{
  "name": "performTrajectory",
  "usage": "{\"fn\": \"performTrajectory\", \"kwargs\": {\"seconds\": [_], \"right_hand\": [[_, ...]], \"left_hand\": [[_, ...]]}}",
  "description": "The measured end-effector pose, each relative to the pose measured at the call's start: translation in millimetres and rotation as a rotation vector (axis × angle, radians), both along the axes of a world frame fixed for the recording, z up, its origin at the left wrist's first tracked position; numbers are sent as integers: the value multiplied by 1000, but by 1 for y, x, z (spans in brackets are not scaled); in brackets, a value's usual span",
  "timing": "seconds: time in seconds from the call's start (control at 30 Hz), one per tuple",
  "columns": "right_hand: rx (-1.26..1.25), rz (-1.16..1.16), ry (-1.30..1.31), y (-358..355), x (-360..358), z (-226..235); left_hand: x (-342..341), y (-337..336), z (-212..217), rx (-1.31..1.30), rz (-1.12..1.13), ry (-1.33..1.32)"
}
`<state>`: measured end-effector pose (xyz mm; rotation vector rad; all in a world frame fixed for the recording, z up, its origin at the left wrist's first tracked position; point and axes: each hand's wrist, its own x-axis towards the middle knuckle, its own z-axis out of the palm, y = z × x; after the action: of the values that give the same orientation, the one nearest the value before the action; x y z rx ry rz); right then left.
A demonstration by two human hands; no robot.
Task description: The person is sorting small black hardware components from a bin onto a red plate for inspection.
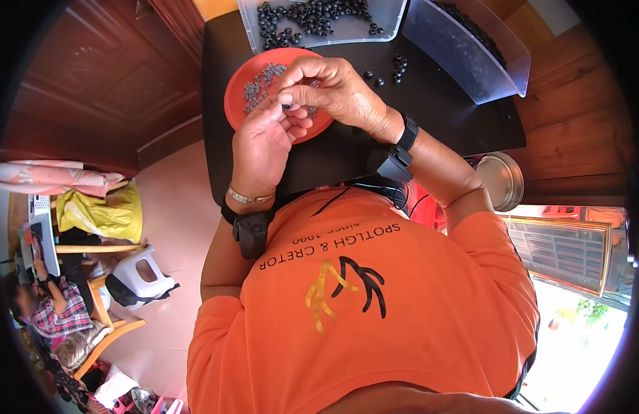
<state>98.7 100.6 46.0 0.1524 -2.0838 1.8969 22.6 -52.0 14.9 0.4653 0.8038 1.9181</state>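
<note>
Above an orange-red plate [234, 93], my two hands meet at their fingertips. My left hand [265, 141] is palm up, its thumb and forefinger closed on a small black piece [287, 107] and its other fingers loosely curled. From the right, my right hand [336, 90] pinches thumb and forefinger right against that piece. What its fingertips hold, if anything, is hidden. Small grey metal-looking parts [254, 93] lie heaped on the plate, partly covered by my hands. Several round black pieces [399, 65] with holes lie loose on the dark table [437, 103] right of the plate.
Behind the plate stands a clear plastic bin [333, 43] with many black round pieces. Another clear bin [471, 62] stands at the far right. A round metal tin [500, 181] is beside the table's right edge. A person [60, 307] sits far left near a white-grey plastic stool [140, 276].
</note>
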Motion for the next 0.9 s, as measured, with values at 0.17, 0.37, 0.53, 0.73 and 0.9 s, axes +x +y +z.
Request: {"fn": "performTrajectory", "kwargs": {"seconds": [0.17, 0.37, 0.53, 0.73, 0.9], "right_hand": [[48, 21, 111, -3, 5, -2], [2, 16, 131, -7, 8, -7], [16, 17, 191, -8, 9, -8], [-93, 7, 150, -8, 12, -10], [-68, -33, 178, -7, 12, -12]], "left_hand": [[-1, -1, -1, 27, 21, -2], [0, -2, 4, 12, 24, -4], [-1, -3, 2, 27, 6, 16], [1, -2, 3, 18, 12, 51], [3, -2, 3, 24, 25, 66]]}}
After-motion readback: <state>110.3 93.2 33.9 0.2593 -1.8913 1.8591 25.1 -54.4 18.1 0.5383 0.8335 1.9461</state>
